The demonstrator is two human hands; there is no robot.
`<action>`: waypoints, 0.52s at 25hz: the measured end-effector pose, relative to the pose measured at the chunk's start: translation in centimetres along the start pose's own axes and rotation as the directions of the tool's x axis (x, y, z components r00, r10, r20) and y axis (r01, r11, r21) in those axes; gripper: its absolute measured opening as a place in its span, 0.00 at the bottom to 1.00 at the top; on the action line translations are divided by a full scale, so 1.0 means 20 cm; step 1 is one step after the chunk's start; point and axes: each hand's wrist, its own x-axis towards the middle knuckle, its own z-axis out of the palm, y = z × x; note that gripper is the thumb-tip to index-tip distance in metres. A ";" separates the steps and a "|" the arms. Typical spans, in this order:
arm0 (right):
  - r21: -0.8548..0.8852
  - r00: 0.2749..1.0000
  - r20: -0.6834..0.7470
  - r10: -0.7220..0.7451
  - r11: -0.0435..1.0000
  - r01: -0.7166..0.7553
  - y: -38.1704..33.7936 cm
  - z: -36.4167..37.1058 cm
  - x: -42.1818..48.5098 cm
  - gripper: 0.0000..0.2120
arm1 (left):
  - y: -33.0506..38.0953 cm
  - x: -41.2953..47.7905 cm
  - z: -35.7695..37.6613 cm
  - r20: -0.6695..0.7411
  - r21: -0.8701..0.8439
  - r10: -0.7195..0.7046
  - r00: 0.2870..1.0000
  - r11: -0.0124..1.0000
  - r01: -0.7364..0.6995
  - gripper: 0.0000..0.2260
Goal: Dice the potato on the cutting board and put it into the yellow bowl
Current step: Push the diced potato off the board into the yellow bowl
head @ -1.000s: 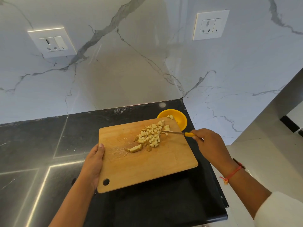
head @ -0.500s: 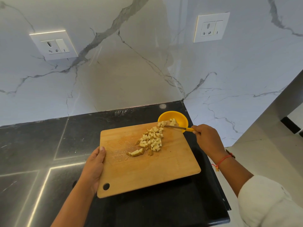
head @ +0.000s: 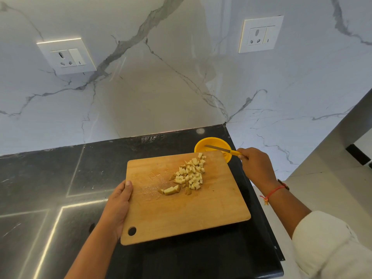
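A wooden cutting board [head: 181, 214] is held over the black counter, its far right corner overlapping the yellow bowl [head: 203, 143]. Diced potato [head: 190, 174] lies in a pile toward that corner, with a larger uncut wedge [head: 171, 190] nearer me. My left hand [head: 118, 206] grips the board's left edge, thumb on top. My right hand [head: 255, 166] grips a yellow-handled knife [head: 221, 149], whose blade reaches over the bowl's opening. The inside of the bowl is mostly hidden behind the board.
The black counter [head: 60, 188] ends just right of the board, with a drop to a pale floor [head: 326, 188]. A marble wall stands behind, bearing two white sockets [head: 67, 57] [head: 260, 34].
The knife swept from the pile up and away over the bowl, pushing several pieces off the board's corner. The board's far corner moved over the bowl's rim.
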 end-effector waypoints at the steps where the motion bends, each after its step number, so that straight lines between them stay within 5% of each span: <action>1: 0.018 1.000 0.004 -0.021 1.000 0.021 -0.02 -0.01 -0.04 0.09 | 0.01 0.00 0.01 -0.002 0.001 0.000 1.000 1.000 0.000 0.10; 8: 0.041 0.995 0.090 -0.043 0.998 0.039 -0.03 0.05 -0.14 0.11 | 0.02 0.02 0.04 0.009 0.006 0.009 1.000 1.000 -0.009 0.09; 13: 0.011 0.999 0.021 -0.038 0.999 0.038 0.01 0.06 -0.09 0.09 | 0.02 0.02 0.05 0.035 0.003 0.007 0.999 1.000 -0.007 0.10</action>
